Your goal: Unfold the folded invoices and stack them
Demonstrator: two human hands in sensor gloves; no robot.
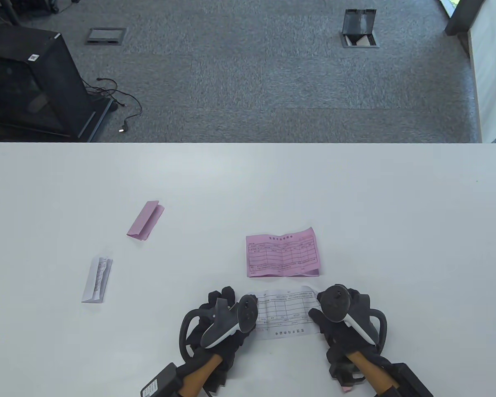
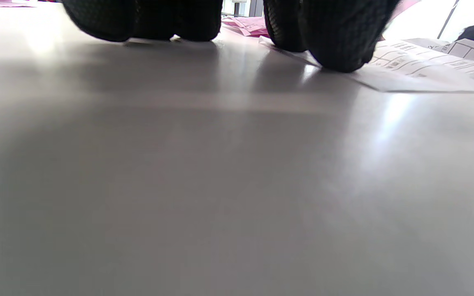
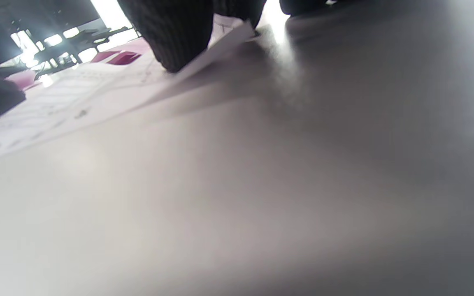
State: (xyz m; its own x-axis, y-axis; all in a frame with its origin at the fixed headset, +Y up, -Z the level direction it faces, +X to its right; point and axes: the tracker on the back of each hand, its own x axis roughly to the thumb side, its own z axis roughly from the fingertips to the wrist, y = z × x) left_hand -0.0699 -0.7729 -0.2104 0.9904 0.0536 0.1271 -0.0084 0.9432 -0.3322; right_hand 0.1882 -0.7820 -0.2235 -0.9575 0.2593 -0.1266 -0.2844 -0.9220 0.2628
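- The left hand (image 1: pixel 225 318) pressed down on the left end of the white invoice (image 1: pixel 287 315), and in the left wrist view its fingertips (image 2: pixel 340 45) sat right on the sheet's corner; the hand lay flattish, pressing rather than gripping.
- That white invoice was spread open on the counter (image 1: pixel 248 186) between both hands, just in front of the unfolded pink invoice (image 1: pixel 282 253). If the left fingers slid, the sheet would skate on this smooth top and go askew.
- The right hand (image 1: pixel 341 316) held the right end; in the right wrist view a fingertip (image 3: pixel 171 37) bore on the paper while the edge beside it curled up off the counter. I couldn't tell whether any finger was tucked under that edge.
- Risk here: that raised right edge looked springy, so letting go early could see the crease fold back on itself.
- Pulling both ends apart too hard could tear along the fold line, since the paper seemed thin.
- Moving it onto the pink invoice, the near edge of the pink sheet, which looked slightly lifted, could catch and get shoved out of place.
- Far left, a folded white invoice (image 1: pixel 97 280) and a folded pink invoice (image 1: pixel 145 220) waited, well apart from the hands; a careless sweep of a wrist could scatter them.
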